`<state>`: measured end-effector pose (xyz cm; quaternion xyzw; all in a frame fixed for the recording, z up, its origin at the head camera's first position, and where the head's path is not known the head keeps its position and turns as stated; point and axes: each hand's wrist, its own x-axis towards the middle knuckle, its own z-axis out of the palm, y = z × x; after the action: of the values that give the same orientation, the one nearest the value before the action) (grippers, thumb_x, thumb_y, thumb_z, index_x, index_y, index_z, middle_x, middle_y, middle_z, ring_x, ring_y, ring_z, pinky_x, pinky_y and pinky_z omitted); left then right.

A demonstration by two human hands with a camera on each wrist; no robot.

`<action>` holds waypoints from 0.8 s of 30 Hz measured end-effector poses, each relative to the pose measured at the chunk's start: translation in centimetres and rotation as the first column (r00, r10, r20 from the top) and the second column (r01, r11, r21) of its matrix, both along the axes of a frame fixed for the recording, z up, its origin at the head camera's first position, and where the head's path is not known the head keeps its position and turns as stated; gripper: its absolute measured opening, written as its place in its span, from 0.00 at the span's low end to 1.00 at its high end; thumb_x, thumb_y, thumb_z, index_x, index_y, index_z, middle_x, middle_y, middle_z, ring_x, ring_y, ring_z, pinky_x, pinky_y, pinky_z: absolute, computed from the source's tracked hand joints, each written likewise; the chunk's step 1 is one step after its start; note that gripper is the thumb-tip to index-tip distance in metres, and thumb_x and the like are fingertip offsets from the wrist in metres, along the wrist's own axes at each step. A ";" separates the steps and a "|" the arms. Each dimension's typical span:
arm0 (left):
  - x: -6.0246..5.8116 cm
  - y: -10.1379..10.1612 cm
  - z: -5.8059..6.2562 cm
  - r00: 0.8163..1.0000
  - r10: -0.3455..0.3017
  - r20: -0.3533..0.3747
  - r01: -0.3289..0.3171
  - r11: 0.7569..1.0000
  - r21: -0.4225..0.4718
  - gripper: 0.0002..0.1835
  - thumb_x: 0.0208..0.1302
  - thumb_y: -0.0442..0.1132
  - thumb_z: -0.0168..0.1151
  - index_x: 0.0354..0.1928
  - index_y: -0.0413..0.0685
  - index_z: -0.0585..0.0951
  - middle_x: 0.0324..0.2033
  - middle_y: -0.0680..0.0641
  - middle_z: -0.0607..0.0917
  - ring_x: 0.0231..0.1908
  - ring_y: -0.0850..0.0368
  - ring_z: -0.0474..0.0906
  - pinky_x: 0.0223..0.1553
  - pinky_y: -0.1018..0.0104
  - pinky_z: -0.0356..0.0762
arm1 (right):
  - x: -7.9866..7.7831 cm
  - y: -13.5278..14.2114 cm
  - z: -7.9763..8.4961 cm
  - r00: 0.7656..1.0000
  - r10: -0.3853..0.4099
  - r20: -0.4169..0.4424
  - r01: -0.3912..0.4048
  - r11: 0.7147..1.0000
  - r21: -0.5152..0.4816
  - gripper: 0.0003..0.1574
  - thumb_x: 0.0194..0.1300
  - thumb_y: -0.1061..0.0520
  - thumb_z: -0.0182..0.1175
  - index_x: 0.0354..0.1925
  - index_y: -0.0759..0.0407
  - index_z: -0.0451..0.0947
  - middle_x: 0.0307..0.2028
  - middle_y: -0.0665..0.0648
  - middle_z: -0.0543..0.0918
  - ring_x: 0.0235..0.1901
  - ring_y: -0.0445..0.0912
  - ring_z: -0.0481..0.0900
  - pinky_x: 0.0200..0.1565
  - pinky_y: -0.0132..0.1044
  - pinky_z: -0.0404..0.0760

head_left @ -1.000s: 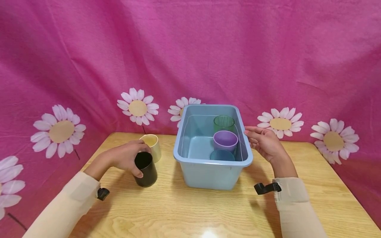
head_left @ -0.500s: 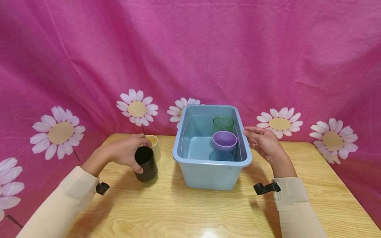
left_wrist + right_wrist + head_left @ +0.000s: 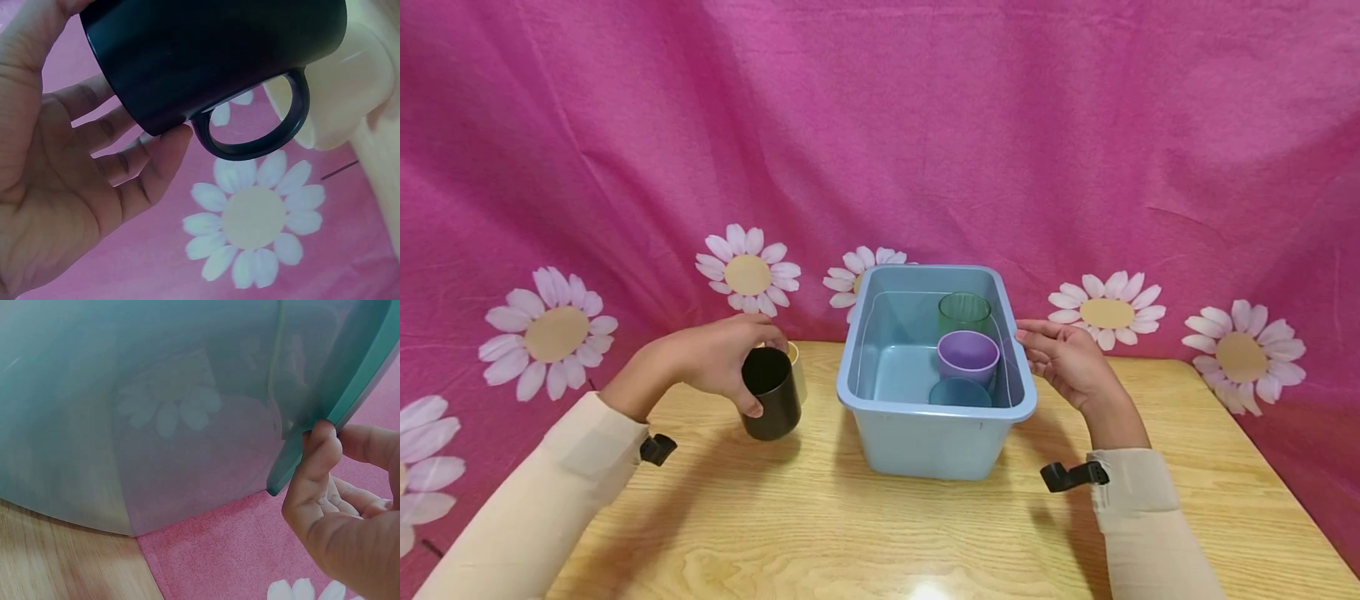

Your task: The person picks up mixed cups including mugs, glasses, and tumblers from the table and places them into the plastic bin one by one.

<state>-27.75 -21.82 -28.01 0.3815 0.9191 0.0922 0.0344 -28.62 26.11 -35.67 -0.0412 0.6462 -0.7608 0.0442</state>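
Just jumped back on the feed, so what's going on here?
A person has a black mug gripped in the left hand, held just above the wooden table. A cream mug is behind it, mostly hidden. The right hand pinches the rim of a blue tub. In the tub's right half are three cups in a row: green at the back, purple in the middle, blue in front.
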 end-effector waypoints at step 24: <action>0.6 1.8 6.5 0.995 -0.011 -0.096 0.007 0.999 -0.043 0.36 0.37 0.47 0.87 0.52 0.48 0.82 0.47 0.50 0.80 0.53 0.50 0.70 0.49 0.54 0.75 | -0.1 0.0 -0.2 1.000 0.001 -0.014 0.000 1.000 0.020 0.17 0.71 0.58 0.66 0.55 0.62 0.82 0.39 0.50 0.89 0.35 0.41 0.87 0.40 0.31 0.85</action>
<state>-27.13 -20.04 -21.52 0.3889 0.9197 0.0538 -0.0013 -28.73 26.15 -35.86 -0.0462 0.6543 -0.7538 0.0403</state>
